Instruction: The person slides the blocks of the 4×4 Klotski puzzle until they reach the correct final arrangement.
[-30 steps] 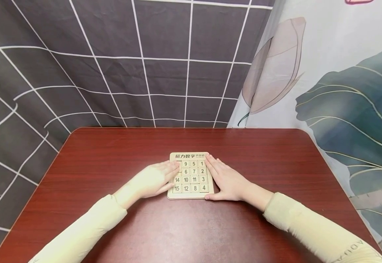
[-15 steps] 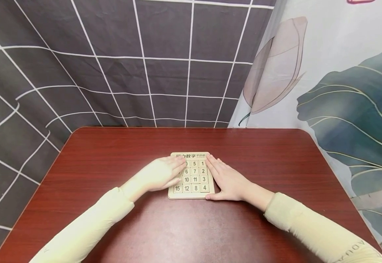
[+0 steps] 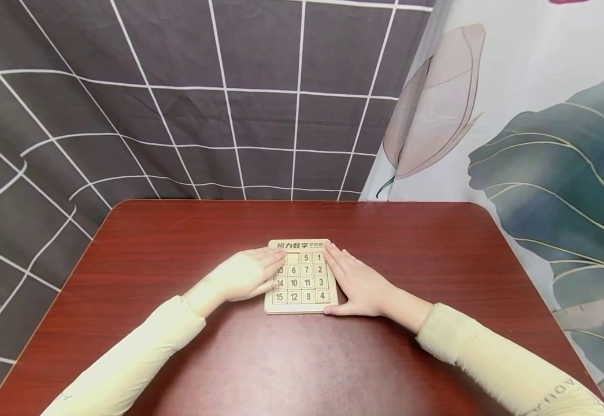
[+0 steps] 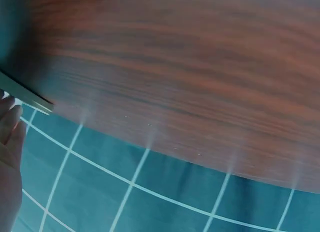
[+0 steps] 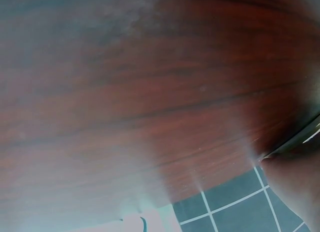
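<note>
A pale wooden sliding number puzzle (image 3: 308, 283) lies flat on the table, with Chinese lettering along its top edge. In the top row a bare slot (image 3: 293, 258) shows just left of the 5 tile (image 3: 306, 257). My left hand (image 3: 244, 274) reaches in from the left with nearly straight fingers, its fingertips on the upper left tiles. Those fingers hide the top left corner spot. Along the puzzle's right edge rests my right hand (image 3: 361, 286), fingers extended by the 1 and 2 tiles and thumb at the lower right corner. Each wrist view catches only a sliver of the puzzle's edge.
The puzzle sits on a dark red wood-grain table (image 3: 411, 237). Behind the table hangs a dark grid-patterned curtain (image 3: 265, 121), and a white curtain with leaf prints (image 3: 556, 156) hangs on the right.
My left fingers first moved right over the 9 tile, then back left. A bare slot now shows where the 9 was. My right hand stays in place.
</note>
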The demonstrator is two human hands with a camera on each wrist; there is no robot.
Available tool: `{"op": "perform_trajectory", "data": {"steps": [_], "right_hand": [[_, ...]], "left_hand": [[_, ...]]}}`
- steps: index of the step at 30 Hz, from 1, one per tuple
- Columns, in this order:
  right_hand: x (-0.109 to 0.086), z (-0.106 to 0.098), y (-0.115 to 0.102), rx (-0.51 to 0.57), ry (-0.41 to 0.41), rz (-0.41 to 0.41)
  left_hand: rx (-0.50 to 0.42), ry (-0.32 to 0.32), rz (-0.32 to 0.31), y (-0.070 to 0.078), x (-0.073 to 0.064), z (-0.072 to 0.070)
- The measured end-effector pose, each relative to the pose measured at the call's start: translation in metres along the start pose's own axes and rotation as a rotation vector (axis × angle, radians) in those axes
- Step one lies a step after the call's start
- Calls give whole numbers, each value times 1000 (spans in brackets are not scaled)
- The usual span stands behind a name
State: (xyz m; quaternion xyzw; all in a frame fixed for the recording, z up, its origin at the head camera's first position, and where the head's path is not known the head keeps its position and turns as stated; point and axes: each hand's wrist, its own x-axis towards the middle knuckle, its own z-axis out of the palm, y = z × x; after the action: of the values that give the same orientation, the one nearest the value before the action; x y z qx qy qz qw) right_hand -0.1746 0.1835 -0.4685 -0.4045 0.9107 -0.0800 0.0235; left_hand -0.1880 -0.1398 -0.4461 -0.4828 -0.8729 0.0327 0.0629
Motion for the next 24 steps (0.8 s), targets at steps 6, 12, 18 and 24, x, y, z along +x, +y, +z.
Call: {"op": "perform_trajectory", "data": {"steps": [6,12,18,24], "right_hand": [[0,1,0,3,-5,6],[0,4,2,8,-11,9],[0,5,1,14,-10,8],[0,2,1,16,-12,14]], "left_hand": [[-5,13,15,1,4,-6],[-4,-12,44,10,29,-6],[-5,-58,33,14,41,-2],[9,-51,19,8,33,6]]}}
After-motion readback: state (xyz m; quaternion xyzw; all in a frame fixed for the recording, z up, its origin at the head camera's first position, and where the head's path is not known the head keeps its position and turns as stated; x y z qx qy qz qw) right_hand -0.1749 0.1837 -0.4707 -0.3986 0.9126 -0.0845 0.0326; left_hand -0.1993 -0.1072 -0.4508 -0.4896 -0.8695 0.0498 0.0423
